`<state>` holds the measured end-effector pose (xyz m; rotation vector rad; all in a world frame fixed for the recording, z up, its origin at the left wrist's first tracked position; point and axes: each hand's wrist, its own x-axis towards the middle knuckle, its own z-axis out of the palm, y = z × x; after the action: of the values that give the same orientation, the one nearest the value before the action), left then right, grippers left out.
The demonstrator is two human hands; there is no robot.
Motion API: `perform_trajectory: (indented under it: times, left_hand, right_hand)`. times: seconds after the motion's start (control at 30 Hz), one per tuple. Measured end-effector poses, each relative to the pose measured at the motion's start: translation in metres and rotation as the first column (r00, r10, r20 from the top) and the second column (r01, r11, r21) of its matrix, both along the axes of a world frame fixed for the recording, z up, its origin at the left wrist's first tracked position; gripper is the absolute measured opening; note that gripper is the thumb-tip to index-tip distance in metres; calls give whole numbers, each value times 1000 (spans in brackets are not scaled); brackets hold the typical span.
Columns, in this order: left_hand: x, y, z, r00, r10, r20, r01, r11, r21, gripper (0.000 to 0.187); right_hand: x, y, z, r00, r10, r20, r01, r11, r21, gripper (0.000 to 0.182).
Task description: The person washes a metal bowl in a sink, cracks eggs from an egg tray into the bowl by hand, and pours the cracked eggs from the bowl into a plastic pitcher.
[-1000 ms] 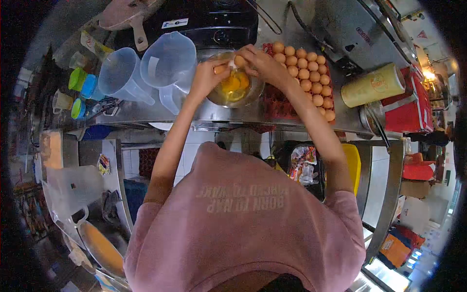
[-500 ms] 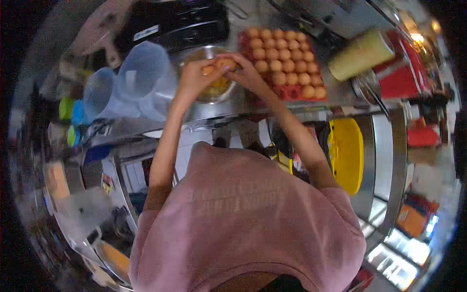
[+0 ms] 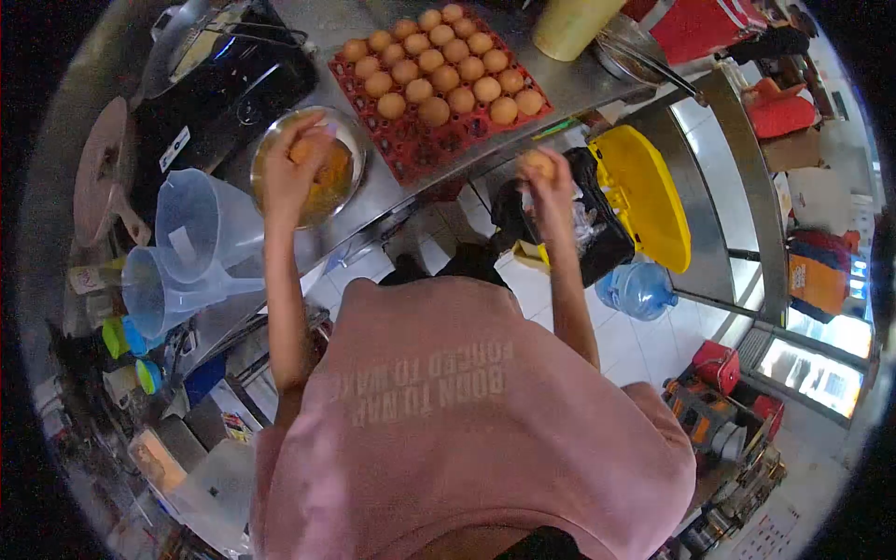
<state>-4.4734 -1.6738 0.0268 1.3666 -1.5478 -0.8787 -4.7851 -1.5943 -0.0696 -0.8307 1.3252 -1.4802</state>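
My left hand (image 3: 287, 177) is above the metal bowl (image 3: 358, 187), its fingers curled around a brown egg (image 3: 303, 149) that they partly cover. Yellow-orange egg (image 3: 333, 170) lies inside the bowl. Out to the right, my right hand (image 3: 551, 191) holds a brown eggshell (image 3: 537, 165) in its fingertips near the open black bin (image 3: 607, 241); whether the shell is split is not clear. Between the hands, beyond the counter edge, a red egg tray (image 3: 397, 161) carries rows of brown eggs (image 3: 431, 61), with bare cups at its near end.
Clear plastic funnel-shaped jugs (image 3: 201, 229) stand left of the bowl. A black stove (image 3: 247, 89) is behind it. The bin's yellow lid (image 3: 644, 196) is raised. A pale yellow cylinder (image 3: 574, 26) and a metal pan (image 3: 627, 58) sit at the far right. A water bottle (image 3: 637, 289) lies on the floor.
My hands were together over the bowl and have parted. The right hand has moved right toward the bin with the eggshell, while the left stays over the bowl. The view has turned.
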Motion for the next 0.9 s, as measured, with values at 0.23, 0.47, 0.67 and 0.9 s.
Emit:
perform_trajectory:
  times: [0.23,0.47,0.67,0.9]
  left_hand:
    - [53,15,-38,767,380,-517,-159,893,421,38]
    - [67,30,-62,527,356,-772,-10,911,413,38]
    - [67,38,-67,336,306,-891,79,933,350,37]
    - [61,24,-66,334,308,-891,119,924,364,40]
  right_hand:
    - [-132,48,-86,249,138,-959,252,947,202,48]
    - [-20,-80,16,290,-141,-947,-337,911,-239,41]
    - [-19,-123,10,285,14,-958,-453,883,-122,45]
    - [65,-89,71,841,408,-355,-420,906,46,42]
